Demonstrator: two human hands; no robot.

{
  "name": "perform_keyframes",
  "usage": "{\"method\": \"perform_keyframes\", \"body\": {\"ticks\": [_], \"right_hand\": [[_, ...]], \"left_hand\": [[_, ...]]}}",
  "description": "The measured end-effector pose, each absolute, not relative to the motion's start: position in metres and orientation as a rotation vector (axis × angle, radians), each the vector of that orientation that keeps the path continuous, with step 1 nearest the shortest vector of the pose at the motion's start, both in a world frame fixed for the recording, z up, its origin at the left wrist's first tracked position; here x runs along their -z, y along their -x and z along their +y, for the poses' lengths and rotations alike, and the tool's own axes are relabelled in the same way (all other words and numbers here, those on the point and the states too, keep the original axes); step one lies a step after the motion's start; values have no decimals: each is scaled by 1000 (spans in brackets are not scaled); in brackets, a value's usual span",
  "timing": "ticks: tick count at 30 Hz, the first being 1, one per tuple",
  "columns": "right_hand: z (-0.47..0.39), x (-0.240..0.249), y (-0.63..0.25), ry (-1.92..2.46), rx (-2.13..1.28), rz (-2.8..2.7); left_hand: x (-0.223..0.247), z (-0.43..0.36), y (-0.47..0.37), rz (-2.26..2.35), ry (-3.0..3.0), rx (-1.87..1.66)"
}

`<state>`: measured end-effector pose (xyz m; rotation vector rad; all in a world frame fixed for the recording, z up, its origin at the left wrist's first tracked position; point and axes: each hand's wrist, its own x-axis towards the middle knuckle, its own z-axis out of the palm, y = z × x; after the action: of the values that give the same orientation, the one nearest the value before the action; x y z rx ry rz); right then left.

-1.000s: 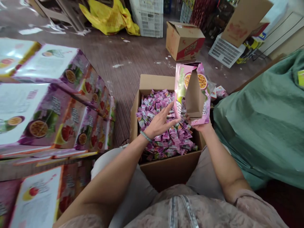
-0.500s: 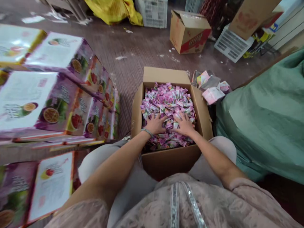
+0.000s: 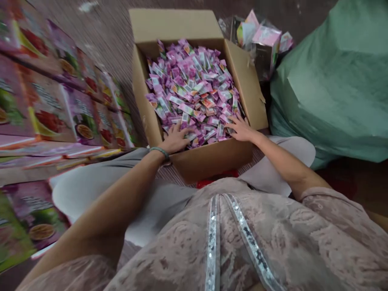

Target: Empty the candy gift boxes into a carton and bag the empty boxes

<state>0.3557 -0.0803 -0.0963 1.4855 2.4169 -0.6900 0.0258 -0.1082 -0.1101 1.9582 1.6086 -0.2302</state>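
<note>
Between my knees stands an open cardboard box (image 3: 197, 24), full of small purple and white packets (image 3: 190, 85). A few orange-red packets (image 3: 208, 102) show among them near the middle. My left hand (image 3: 176, 138) lies on the packets at the box's near left corner, fingers spread, a green bracelet on the wrist. Over at the near right side, my right hand (image 3: 241, 127) rests on the packets with its fingers apart. Neither hand grips a packet that I can see. The fingertips partly sink among the packets.
Stacked printed fruit cartons (image 3: 51, 105) rise on the left. Beyond the box's right flap lies a clear plastic bag (image 3: 265, 52) with pink cartons. A large green sack (image 3: 333, 89) fills the right side. Something red (image 3: 216, 178) lies under the box's near edge.
My hands have moved apart and back toward the near corners of the box. The view has tipped down and closer, and the orange-red packets now show in the middle.
</note>
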Motion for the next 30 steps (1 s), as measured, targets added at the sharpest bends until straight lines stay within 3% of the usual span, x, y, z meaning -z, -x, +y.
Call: {"method": "perform_keyframes", "body": {"ticks": [3,6,15,25,30], "right_hand": [[-113,86,-355,-1658,653,2602],[-142,83,-347,-1518,547,2845],[-122,113,-326,-1311,378,2603],[-76,133,-294,-1204,480,2520],[-78,126,-298,-1270,629,2503]], "left_hand": [[104,-130,-43,1664,-2022,43],[104,-143,-71,1534,-2282,-80],[121,-104,-114,1180,-2487,320],[132,-100,-108,1331,-2472,138],[140,-101,-106,1323,-2436,232]]}}
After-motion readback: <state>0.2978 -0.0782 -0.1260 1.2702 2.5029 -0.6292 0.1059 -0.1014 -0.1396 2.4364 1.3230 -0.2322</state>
